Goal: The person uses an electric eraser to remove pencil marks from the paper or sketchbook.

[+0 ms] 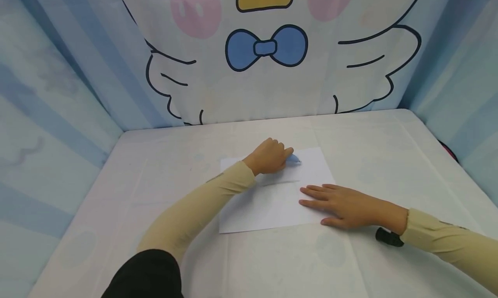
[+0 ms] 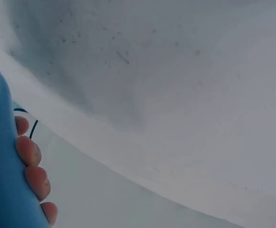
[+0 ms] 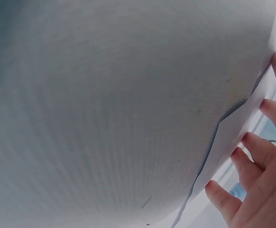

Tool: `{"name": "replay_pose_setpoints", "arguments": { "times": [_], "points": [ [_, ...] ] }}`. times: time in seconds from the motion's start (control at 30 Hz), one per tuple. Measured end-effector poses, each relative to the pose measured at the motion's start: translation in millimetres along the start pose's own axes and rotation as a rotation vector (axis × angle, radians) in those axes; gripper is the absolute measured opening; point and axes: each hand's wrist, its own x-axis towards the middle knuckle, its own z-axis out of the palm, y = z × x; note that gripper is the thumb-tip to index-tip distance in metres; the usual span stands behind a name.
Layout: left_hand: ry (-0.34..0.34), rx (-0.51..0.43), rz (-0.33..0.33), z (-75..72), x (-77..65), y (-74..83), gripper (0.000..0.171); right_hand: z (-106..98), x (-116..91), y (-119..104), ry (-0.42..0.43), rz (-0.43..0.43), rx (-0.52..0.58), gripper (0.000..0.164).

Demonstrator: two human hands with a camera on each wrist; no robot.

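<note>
A sheet of white paper [image 1: 241, 216] lies on the table. My left hand [image 1: 270, 155] is over its far part and grips a thick blue pen-shaped tool [image 1: 293, 159]. The left wrist view shows the blue tool [image 2: 7, 156] with a small pale tip; the thumb is on its round button and the other fingers curl round the body. My right hand [image 1: 340, 205] rests with straight, spread fingers on the paper's right edge. In the right wrist view its fingertips [image 3: 245, 138] are at the paper's edge. A thin grey line [image 1: 282, 183] runs across the paper.
A white cloth covers the table [image 1: 175, 172]. Behind it hangs a curtain [image 1: 268, 86] with a cartoon print, and pale blue curtains [image 1: 50, 129] stand at both sides. A black object [image 1: 389, 237] is under the right wrist; a dark rounded shape [image 1: 148, 274] fills the bottom left.
</note>
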Motion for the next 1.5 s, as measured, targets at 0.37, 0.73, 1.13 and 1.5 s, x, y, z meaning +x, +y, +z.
{"name": "replay_pose_setpoints", "arguments": {
  "times": [0.37, 0.73, 1.13, 1.5],
  "points": [
    [0.065, -0.042, -0.09, -15.2, -46.7, -17.4, 0.032, 0.6, 1.2, -1.0, -0.036, 0.017, 0.018, 0.059],
    [0.062, -0.056, -0.08, -4.5, -99.4, -20.0, 0.026, -0.3, 0.5, -0.3, -0.018, 0.018, 0.006, 0.059],
    [0.055, -0.134, -0.025, 14.6, -133.6, -15.8, 0.021, 0.8, 0.0, 1.1, -0.023, 0.024, 0.0, 0.059],
    [0.132, -0.068, 0.024, 20.4, -131.8, -12.2, 0.016, 0.6, 0.6, 0.4, -0.01, 0.012, -0.013, 0.06]
  ]
}}
